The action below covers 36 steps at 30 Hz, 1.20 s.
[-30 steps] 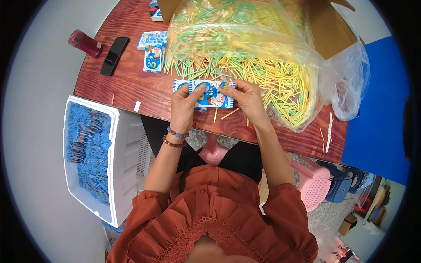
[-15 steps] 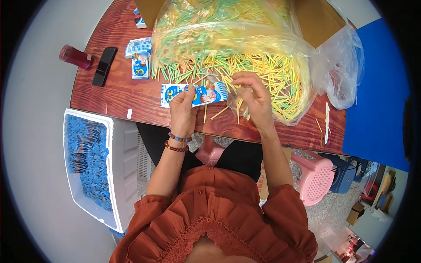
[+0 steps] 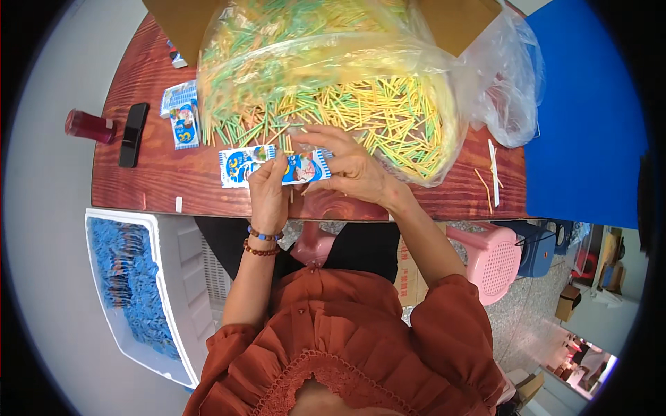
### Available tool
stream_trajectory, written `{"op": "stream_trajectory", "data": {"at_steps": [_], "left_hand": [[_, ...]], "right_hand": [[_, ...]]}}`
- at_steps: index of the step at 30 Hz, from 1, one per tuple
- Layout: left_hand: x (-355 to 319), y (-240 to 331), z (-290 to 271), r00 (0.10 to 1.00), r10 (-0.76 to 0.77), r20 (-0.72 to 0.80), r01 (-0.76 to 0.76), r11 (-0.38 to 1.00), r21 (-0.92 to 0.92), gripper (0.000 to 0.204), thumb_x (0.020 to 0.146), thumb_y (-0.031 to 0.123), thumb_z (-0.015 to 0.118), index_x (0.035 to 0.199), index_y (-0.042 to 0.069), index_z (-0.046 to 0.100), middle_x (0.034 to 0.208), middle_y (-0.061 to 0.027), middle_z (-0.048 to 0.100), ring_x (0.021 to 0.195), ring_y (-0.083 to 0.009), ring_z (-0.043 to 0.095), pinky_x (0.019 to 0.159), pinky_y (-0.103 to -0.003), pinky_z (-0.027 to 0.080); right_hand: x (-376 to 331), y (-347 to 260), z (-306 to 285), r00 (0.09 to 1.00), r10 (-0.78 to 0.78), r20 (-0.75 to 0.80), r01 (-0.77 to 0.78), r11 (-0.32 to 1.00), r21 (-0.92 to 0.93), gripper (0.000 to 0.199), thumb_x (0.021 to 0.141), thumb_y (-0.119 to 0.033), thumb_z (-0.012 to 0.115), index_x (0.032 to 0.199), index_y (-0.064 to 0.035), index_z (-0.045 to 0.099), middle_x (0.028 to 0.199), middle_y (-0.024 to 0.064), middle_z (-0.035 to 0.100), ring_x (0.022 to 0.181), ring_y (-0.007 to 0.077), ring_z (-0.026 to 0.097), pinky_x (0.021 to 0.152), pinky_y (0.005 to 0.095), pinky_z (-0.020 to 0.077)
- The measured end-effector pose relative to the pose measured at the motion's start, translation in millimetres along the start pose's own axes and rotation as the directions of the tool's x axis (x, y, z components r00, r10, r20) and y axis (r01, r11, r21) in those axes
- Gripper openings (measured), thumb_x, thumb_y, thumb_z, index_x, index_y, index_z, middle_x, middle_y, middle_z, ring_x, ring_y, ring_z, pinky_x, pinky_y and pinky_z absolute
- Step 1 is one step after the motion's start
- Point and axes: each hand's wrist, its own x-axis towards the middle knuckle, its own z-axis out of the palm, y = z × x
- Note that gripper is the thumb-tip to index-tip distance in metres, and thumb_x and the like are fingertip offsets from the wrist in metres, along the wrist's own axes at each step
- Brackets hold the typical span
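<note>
Left fingers [image 3: 279,165] pinch packets [image 3: 238,168] | right fingers [image 3: 345,165] at one end, grip unclear | table edge [image 3: 149,207] near | phone [image 3: 133,135] apart

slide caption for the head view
Left hand holds blue-and-white packets, right hand at one end, near yellow and green sticks.

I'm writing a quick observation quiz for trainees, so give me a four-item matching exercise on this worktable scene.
Column one:
1. Left hand
2. Phone
3. White foam box
4. Thin sticks

Column two:
A. Heaped with blue items
B. Yellow, green and orange, partly under clear plastic
C. Pinching blue-and-white packets
D. Black, lying beside a dark red container

Right pairs: 1-C, 2-D, 3-A, 4-B.
</note>
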Motion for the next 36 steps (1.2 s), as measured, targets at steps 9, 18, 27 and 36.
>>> {"op": "stream_trajectory", "data": {"at_steps": [9,18,27,36], "left_hand": [[-1,-22,-15,0.999,0.035,-0.039,-0.034,0.999,0.027,0.022,0.097,0.021,0.056,0.083,0.005,0.064,0.077,0.0024,0.061,0.066,-0.0044,0.053,0.059,-0.023,0.043],[-5,-23,-16,0.999,0.044,-0.019,-0.044,0.999,-0.003,0.022,0.097,0.021,0.056,0.089,0.003,0.065,0.082,-0.0014,0.066,0.07,-0.0079,0.06,0.064,-0.024,0.049],[-5,-21,-11,0.996,0.003,-0.093,-0.005,1.0,-0.024,0.02,0.096,0.019,0.057,0.085,0.005,0.066,0.074,0.0076,0.058,0.061,0.0027,0.043,0.051,-0.016,0.031],[-3,-21,-1,0.983,0.075,-0.165,-0.074,0.997,0.011,0.022,0.095,0.023,0.059,0.08,0.009,0.065,0.065,0.0107,0.054,0.051,0.004,0.034,0.041,-0.017,0.022]], "right_hand": [[-15,60,-98,0.925,0.3,-0.234,-0.378,0.657,-0.652,0.035,0.08,-0.022,0.067,0.11,-0.0025,0.063,0.109,0.0172,0.063,0.106,0.0331,0.057,0.093,0.0426,0.0426],[30,65,-89,0.716,0.692,-0.09,-0.413,0.316,-0.854,0.036,0.075,-0.022,0.064,0.103,-0.001,0.061,0.104,0.0189,0.065,0.102,0.0335,0.06,0.087,0.0485,0.0418],[18,69,-89,0.73,0.642,-0.235,-0.554,0.353,-0.754,0.037,0.075,-0.025,0.061,0.104,-0.0018,0.062,0.104,0.0182,0.066,0.104,0.0329,0.059,0.089,0.0504,0.0378],[20,80,-84,0.803,0.589,-0.094,-0.306,0.272,-0.912,0.03,0.081,-0.018,0.054,0.104,-0.0008,0.06,0.095,0.0181,0.067,0.099,0.0345,0.06,0.09,0.0516,0.0362]]}}
